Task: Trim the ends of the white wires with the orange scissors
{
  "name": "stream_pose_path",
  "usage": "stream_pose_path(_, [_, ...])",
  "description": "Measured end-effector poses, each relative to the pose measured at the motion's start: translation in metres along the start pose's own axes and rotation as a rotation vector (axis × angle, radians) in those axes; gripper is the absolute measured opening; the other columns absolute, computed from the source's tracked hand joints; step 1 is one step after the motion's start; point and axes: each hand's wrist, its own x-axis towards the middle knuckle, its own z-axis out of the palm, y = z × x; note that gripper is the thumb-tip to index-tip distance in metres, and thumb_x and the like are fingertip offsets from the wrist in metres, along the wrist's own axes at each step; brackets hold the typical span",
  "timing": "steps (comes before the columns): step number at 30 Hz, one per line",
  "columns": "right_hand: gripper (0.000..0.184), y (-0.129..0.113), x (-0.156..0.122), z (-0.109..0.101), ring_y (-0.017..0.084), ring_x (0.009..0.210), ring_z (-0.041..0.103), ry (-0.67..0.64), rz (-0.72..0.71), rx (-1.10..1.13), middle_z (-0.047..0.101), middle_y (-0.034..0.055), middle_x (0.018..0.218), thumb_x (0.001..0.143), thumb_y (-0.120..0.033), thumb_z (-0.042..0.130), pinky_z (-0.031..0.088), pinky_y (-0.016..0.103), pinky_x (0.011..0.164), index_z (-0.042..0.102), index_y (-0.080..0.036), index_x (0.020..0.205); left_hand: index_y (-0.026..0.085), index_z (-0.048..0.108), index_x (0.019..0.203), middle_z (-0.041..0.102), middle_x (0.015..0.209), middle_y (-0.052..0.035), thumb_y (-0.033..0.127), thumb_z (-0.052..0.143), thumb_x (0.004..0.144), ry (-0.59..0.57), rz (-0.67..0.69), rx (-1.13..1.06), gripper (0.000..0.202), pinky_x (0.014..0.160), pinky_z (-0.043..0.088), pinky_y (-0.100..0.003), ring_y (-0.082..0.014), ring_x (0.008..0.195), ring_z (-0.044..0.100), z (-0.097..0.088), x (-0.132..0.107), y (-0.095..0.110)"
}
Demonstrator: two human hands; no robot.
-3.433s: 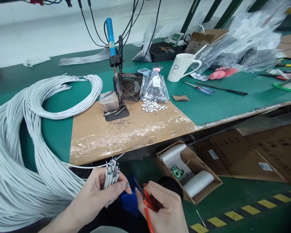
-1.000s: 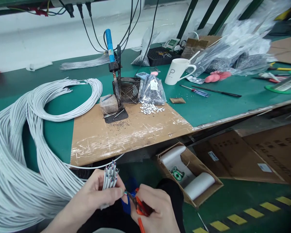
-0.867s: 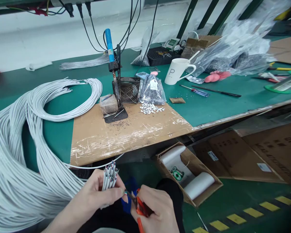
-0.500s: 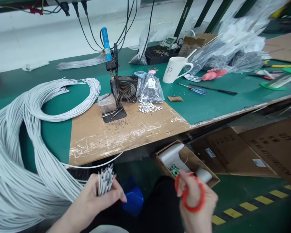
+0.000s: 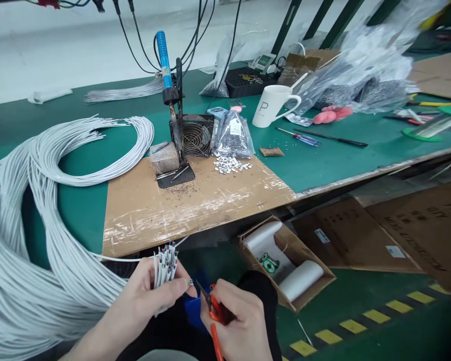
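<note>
Green is the long table (image 5: 315,165), set by a white wall (image 5: 78,45) on the far side. On its left is a big heap of white cables (image 5: 60,240), lying in loops, and its near part runs toward the left hand (image 5: 150,301). Low on the right, below the table edge, sits a brown box (image 5: 311,295) with white rolls (image 5: 302,281) and a little green spool (image 5: 269,262) in it. On the far part of the table, a black tray (image 5: 244,82) has small yellow bits in it, and a white mug (image 5: 265,108) has a stick (image 5: 299,81) poking out to the right. Left fingers are wrapped round a bunch of wires (image 5: 165,265) whose ends stand up. Right hand (image 5: 236,321) is curled round the orange cutters (image 5: 217,313), and their blades point far and left. One wire end (image 5: 191,283) is pinched at the left fingertips, pointing right. It lies just left of the blade tips, so the left hand is nearer to it, and I cannot tell if blades and wire touch
</note>
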Motion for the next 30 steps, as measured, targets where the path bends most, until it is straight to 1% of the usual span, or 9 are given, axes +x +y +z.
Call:
stream_pose_path(5, [0.039,-0.0056,0.0058,0.0006,0.007,0.049,0.025,-0.028,-0.028,-0.015,0.025,-0.0075,0.059,0.077,-0.006,0.054,0.019,0.024,0.044,0.021,-0.023,0.066,0.014,0.077,0.076,0.054,0.065,0.0007,0.052,0.082,0.081,-0.014,-0.005,-0.042,0.039,0.053,0.02,-0.027,-0.0102,0.055,0.033,0.0006,-0.0001,0.0008])
stream_pose_path(8, [0.038,-0.0044,0.0048,0.0019,0.008,0.049,0.025,-0.01,-0.041,-0.017,0.026,-0.0074,0.059,0.077,-0.006,0.055,0.019,0.024,0.045,0.023,-0.023,0.065,0.014,0.076,0.077,0.058,0.067,-0.0003,0.047,0.082,0.081,-0.002,-0.003,-0.068,0.034,0.053,0.021,-0.027,-0.0098,0.055,0.034,0.0004,-0.0004,0.0001])
stream_pose_path(11, [0.037,-0.0034,0.0045,0.0021,0.007,0.048,0.025,0.01,-0.06,-0.014,0.026,-0.0074,0.059,0.076,-0.006,0.055,0.018,0.024,0.045,0.024,-0.023,0.064,0.014,0.075,0.078,0.06,0.067,-0.0005,0.045,0.082,0.081,0.0,-0.004,-0.071,0.032,0.053,0.021,-0.026,-0.0097,0.055,0.034,0.0002,-0.0012,-0.0009])
stream_pose_path(14, [0.037,-0.0038,0.0048,0.0018,0.007,0.048,0.025,-0.005,-0.071,-0.026,0.026,-0.0075,0.058,0.076,-0.005,0.055,0.019,0.024,0.045,0.024,-0.023,0.064,0.014,0.074,0.077,0.061,0.066,-0.0009,0.043,0.082,0.081,0.008,-0.012,-0.061,0.03,0.053,0.022,-0.026,-0.0098,0.055,0.035,0.0,-0.0021,-0.001])
stream_pose_path(18, [0.038,-0.0047,0.0046,0.0014,0.007,0.048,0.024,0.01,-0.091,-0.041,0.025,-0.0075,0.058,0.077,-0.007,0.055,0.018,0.024,0.044,0.024,-0.023,0.063,0.015,0.073,0.078,0.065,0.068,-0.0025,0.042,0.081,0.08,0.02,-0.006,-0.039,0.029,0.053,0.023,-0.026,-0.01,0.055,0.037,0.0,-0.0031,0.0003])
stream_pose_path(24, [0.037,-0.0077,0.0075,-0.0025,0.007,0.048,0.025,-0.023,-0.097,-0.075,0.025,-0.0074,0.059,0.077,-0.005,0.053,0.019,0.024,0.044,0.023,-0.023,0.064,0.015,0.072,0.078,0.07,0.07,-0.0034,0.04,0.082,0.078,0.033,-0.022,-0.046,0.026,0.053,0.024,-0.025,-0.0098,0.055,0.038,0.002,-0.0041,0.0025])
stream_pose_path(27, [0.037,-0.0076,0.0083,-0.0028,0.007,0.048,0.024,-0.026,-0.105,-0.08,0.024,-0.0073,0.06,0.077,-0.005,0.053,0.019,0.024,0.045,0.022,-0.023,0.065,0.015,0.072,0.079,0.07,0.069,-0.003,0.041,0.084,0.077,0.053,-0.033,-0.053,0.028,0.053,0.024,-0.025,-0.0096,0.055,0.038,0.0023,-0.0043,0.0025])
stream_pose_path(30, [0.037,-0.0053,0.0049,0.0015,0.006,0.048,0.025,0.03,-0.137,-0.077,0.025,-0.0076,0.06,0.077,-0.004,0.055,0.019,0.024,0.045,0.026,-0.022,0.063,0.015,0.073,0.077,0.069,0.068,-0.003,0.043,0.085,0.075,0.04,-0.04,-0.062,0.03,0.052,0.021,-0.025,-0.0088,0.053,0.035,0.0026,-0.0033,0.002])
